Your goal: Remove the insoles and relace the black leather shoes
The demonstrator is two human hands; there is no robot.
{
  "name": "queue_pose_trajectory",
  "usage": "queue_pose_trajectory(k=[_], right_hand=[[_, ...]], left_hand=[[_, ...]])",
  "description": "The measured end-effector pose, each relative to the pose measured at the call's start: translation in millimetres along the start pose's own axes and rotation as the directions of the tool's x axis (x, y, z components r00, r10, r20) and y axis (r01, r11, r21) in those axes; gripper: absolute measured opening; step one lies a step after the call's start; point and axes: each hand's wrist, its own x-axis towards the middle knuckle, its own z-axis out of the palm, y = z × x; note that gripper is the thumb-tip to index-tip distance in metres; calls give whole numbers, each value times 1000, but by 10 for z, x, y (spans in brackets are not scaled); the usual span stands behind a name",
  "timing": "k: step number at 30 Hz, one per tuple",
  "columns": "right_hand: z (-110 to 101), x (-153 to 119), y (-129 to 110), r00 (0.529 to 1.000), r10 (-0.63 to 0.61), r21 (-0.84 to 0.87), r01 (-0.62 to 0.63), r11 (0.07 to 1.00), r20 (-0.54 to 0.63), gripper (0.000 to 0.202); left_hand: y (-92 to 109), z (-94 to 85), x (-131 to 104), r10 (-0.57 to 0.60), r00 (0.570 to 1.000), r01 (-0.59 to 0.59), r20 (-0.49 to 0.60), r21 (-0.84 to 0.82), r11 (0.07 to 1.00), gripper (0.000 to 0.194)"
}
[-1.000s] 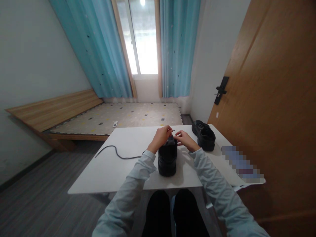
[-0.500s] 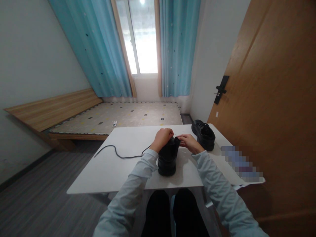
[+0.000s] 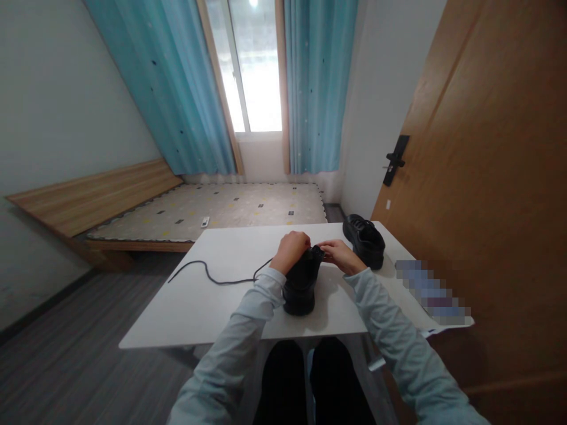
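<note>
Bright daylight enters a tall window between teal curtains, above a low wooden bed, grey plank floor and brown wooden door.

A shoe stands near the front edge of the surface, between my left hand and right hand. A lace trails from it toward the left edge. A second shoe sits at the back right corner.

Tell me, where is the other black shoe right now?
The second black leather shoe sits on the white table's far right corner, just beyond the right hand.
</note>
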Motion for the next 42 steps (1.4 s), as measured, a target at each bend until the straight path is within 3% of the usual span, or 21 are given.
queue_pose_trajectory(k=[17, 22, 25, 28, 31, 33, 36, 39, 42], right_hand=[[25, 4, 4, 999, -20, -16, 20, 1000, 25, 15], [23, 14, 8, 996, -62, -234, 78, 969, 71, 12], [49, 49, 35, 983, -179, -527, 169, 833, 34, 10], [81, 83, 64, 936, -351, -768, 231, 598, 8, 10], [97, 92, 80, 897, -442, -883, 227, 411, 25, 10], [95, 92, 85, 887, -460, -904, 227, 363, 38, 9], [71, 96, 92, 892, -449, -877, 252, 410, 46, 8], [22, 108, 105, 915, -402, -787, 275, 552, 38, 8], [-40, 108, 129, 942, -336, -656, 259, 709, 10, 10]], left_hand=[[81, 83, -19, 17, 1000, -13, -23, 151, 988, 28], [65, 107, -26, 41, 998, -34, -45, 139, 990, 26], [68, 104, -33, 17, 999, -13, -34, 128, 992, 25], [71, 87, -42, -10, 1000, 13, -30, 109, 994, 23], [46, 56, -46, -3, 999, 5, -41, 45, 999, 23], [5, 32, -39, 13, 999, -14, -32, -18, 1000, 24], [-87, 6, -23, 74, 997, -72, 7, -174, 982, 26], [-201, -11, -28, 132, 991, -113, 33, -347, 931, 33], [-321, -40, -80, 136, 990, -139, -36, -398, 907, 38]])
